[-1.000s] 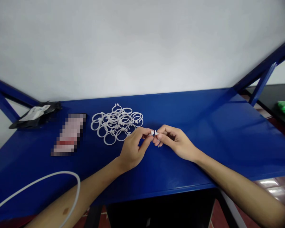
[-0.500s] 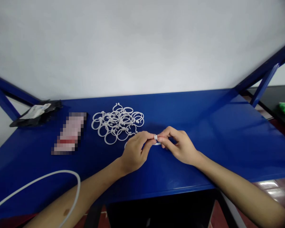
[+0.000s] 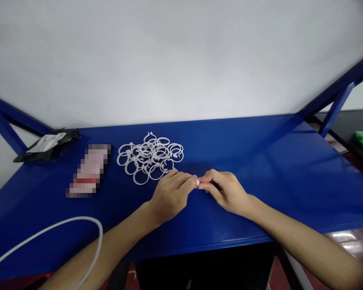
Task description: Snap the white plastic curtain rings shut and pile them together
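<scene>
Pinching a small white piece (image 3: 197,183) just right of the ring pile (image 3: 153,153), left hand (image 3: 171,195) and right hand (image 3: 228,191), fingers nearly together, could lose it by pressing unevenly

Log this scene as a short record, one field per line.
Left hand: fingers pinching a small white piece
Right hand: fingers pinched at the same piece
Pile: overlapping white rings, beyond the left hand
Surface: blue table
Left of pile: pixelated item, then black package with white label
Foreground: white cable, crossing the view of the left forearm
</scene>
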`<action>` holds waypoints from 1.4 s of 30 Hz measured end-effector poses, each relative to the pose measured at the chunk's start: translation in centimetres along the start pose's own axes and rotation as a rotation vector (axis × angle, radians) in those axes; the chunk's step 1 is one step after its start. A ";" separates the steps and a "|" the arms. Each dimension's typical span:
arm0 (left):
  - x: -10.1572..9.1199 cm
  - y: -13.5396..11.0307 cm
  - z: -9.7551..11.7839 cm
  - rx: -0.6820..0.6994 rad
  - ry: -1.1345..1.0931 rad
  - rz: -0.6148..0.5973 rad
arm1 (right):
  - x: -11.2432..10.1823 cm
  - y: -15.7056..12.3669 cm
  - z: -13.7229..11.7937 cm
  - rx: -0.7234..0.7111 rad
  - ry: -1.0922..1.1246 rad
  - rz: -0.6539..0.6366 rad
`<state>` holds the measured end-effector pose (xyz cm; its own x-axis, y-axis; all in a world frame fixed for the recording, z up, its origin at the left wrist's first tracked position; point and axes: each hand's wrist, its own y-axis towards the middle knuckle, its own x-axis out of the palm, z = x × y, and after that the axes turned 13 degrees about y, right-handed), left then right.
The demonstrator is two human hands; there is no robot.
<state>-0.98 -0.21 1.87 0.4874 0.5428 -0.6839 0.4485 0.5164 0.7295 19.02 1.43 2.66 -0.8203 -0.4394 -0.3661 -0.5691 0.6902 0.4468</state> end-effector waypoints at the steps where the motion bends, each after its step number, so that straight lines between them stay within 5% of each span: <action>1: -0.1 0.1 -0.3 0.020 0.013 -0.011 | 0.1 0.1 0.1 0.003 -0.014 0.011; 5: -0.2 0.6 -1.8 0.056 0.104 -0.098 | -0.2 0.4 0.6 0.031 -0.153 0.030; 9: -0.1 0.8 -3.5 -0.085 0.343 -0.195 | -1.5 0.9 1.7 0.066 -0.409 0.112; 17: 0.2 -0.2 -5.2 -0.262 0.490 -0.437 | -2.8 1.2 3.3 0.379 -0.865 0.050; 23: 0.3 -0.4 -5.5 -0.330 0.411 -0.431 | -2.2 1.2 2.9 0.375 -0.876 0.075; 27: 0.3 -0.2 -5.3 -0.335 0.385 -0.397 | -2.2 1.2 2.9 0.246 -0.888 0.117; 35: -0.3 0.6 -3.2 -0.224 0.310 -0.233 | -1.6 1.2 1.7 0.106 -0.740 0.040; 42: -0.4 0.6 -1.8 -0.159 0.209 -0.224 | -2.2 1.1 2.8 0.239 -0.901 -0.029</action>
<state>-2.22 1.08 2.58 0.2183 0.5196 -0.8260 0.3970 0.7260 0.5616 20.30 4.78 1.64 -0.3959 0.0847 -0.9144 -0.4797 0.8300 0.2846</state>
